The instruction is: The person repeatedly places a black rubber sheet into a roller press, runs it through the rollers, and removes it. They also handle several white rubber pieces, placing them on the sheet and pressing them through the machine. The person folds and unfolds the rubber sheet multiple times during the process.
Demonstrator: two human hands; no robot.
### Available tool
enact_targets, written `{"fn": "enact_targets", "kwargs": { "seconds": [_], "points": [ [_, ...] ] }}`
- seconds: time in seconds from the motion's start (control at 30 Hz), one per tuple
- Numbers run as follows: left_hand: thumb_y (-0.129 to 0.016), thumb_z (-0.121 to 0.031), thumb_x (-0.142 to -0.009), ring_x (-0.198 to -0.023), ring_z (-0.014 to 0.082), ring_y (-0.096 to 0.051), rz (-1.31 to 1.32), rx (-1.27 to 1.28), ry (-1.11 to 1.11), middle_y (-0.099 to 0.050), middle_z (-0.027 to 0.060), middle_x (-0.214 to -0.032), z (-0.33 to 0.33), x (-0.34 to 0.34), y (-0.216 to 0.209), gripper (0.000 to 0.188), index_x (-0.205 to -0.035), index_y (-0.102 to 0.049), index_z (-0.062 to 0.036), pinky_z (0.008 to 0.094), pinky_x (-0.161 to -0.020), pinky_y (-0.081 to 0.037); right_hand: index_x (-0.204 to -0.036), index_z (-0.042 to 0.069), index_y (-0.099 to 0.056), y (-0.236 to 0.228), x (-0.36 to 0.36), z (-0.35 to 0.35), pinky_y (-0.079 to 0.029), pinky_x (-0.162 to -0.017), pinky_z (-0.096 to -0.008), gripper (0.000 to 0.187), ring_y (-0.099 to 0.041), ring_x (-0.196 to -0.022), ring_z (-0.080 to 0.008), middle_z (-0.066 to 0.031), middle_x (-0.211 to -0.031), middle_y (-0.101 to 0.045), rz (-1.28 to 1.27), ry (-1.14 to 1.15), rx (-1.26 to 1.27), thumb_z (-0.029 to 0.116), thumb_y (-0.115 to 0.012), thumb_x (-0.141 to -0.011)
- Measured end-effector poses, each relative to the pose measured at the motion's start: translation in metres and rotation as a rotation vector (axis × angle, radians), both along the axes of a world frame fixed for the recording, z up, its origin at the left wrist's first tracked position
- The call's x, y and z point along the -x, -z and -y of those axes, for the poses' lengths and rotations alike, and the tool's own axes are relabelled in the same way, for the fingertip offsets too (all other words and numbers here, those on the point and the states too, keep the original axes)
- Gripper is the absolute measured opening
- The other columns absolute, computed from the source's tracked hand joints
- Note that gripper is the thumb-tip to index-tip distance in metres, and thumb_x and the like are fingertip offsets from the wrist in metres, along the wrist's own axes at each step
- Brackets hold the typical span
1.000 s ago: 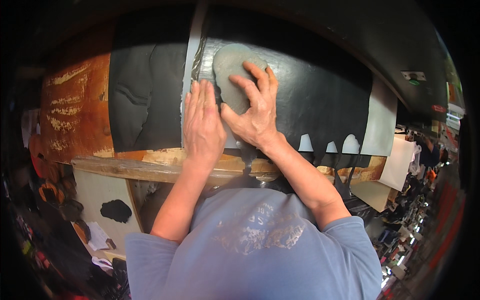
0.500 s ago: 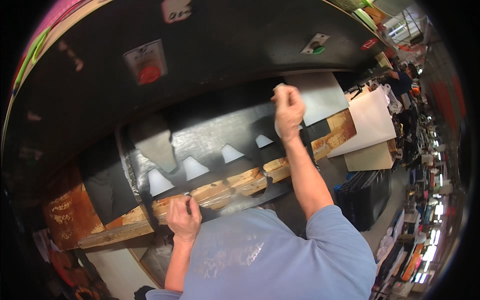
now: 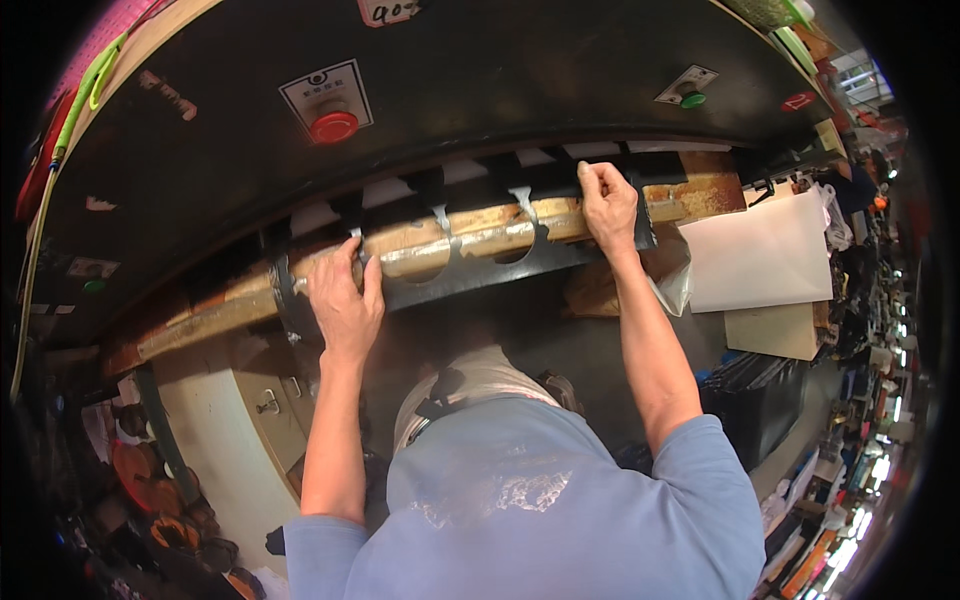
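A black sheet with rows of cut-out shapes drapes over the front edge of a worn wooden board. Bare wood shows through its rounded openings, and pale shapes show through others farther back. My left hand is at the sheet's left part, index finger and thumb apart, the fingertips by a narrow strip between openings. At the sheet's right part, my right hand is closed, thumb against the curled fingers. Whatever it pinches, if anything, is too small or hidden to tell.
A dark machine panel overhangs the board, carrying a red push button and a green button. On the right are a white sheet and a black plastic-wrapped bundle. A pale cabinet stands below left.
My view has shifted, so the panel hides more of the black sheet. My left hand has gone from a loose fist to extended fingers farther forward. My right hand stays closed.
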State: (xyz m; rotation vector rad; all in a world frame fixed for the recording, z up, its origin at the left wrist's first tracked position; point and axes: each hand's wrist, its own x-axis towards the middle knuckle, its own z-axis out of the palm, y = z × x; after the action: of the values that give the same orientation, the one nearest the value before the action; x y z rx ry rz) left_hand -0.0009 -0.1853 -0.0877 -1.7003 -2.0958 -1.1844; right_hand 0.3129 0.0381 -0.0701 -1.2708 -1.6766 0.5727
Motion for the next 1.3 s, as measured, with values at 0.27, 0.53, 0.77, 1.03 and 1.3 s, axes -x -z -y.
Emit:
{"fn": "enact_targets", "kwargs": {
  "seconds": [0.27,0.53,0.77,1.03,1.3],
  "points": [
    [-0.079,-0.012,-0.093,-0.093,0.0321,-0.064,-0.003,0.008,-0.104,-0.069,0.012,-0.096,-0.008,-0.011,0.001,0.032,-0.122,-0.068,-0.0042,0.0459,-0.091,-0.048,-0.077,0.0,-0.064,0.008,0.01,0.0,-0.036,-0.053,-0.0315,0.037,-0.04,-0.058,-0.0091,-0.002,-0.06,-0.046,0.031,-0.087,-0.029,0.023,-0.077,-0.103],
    [-0.079,-0.012,-0.092,-0.097,0.0328,-0.065,0.091,0.027,-0.097,-0.073,0.0117,-0.101,-0.01,-0.014,0.0,0.03,-0.12,-0.069,-0.0049,0.0464,-0.092,-0.047,-0.082,0.0,-0.072,0.007,-0.001,-0.011,-0.039,-0.059,-0.0261,0.037,-0.045,-0.064,-0.0032,0.0061,-0.065,-0.055,-0.024,-0.12,0.107,0.029,-0.076,-0.104],
    [-0.078,-0.012,-0.093,-0.096,0.0346,-0.064,0.146,0.122,-0.087,-0.074,0.0149,-0.1,0.007,-0.023,-0.006,0.029,-0.121,-0.07,-0.0054,0.047,-0.091,-0.047,-0.084,0.002,-0.074,-0.01,0.051,0.027,-0.035,-0.059,-0.0215,0.031,-0.044,-0.067,-0.0009,0.0095,-0.072,-0.059,-0.226,-0.187,0.185,0.024,-0.076,-0.105],
    [-0.058,0.0,-0.103,-0.121,0.0377,-0.07,0.325,0.115,-0.122,-0.073,0.0224,-0.128,0.042,0.01,-0.024,0.034,-0.135,-0.068,0.0014,0.0447,-0.103,-0.055,-0.141,0.0,-0.062,-0.004,0.205,0.09,-0.05,-0.108,-0.0526,0.073,-0.057,-0.126,-0.0472,-0.0324,-0.134,-0.056,0.127,-0.722,-0.04,0.035,-0.088,-0.082],
    [-0.062,-0.003,-0.103,-0.146,0.044,-0.052,0.014,0.24,-0.189,-0.061,0.0273,-0.15,0.023,0.001,0.003,0.057,-0.158,-0.05,-0.0002,0.0557,-0.123,-0.04,-0.149,-0.001,-0.058,0.016,0.209,0.123,-0.029,-0.128,-0.0655,0.081,-0.031,-0.152,-0.0591,-0.0356,-0.158,-0.044,0.074,-0.731,-0.013,0.015,-0.082,-0.073]
  ]
}}
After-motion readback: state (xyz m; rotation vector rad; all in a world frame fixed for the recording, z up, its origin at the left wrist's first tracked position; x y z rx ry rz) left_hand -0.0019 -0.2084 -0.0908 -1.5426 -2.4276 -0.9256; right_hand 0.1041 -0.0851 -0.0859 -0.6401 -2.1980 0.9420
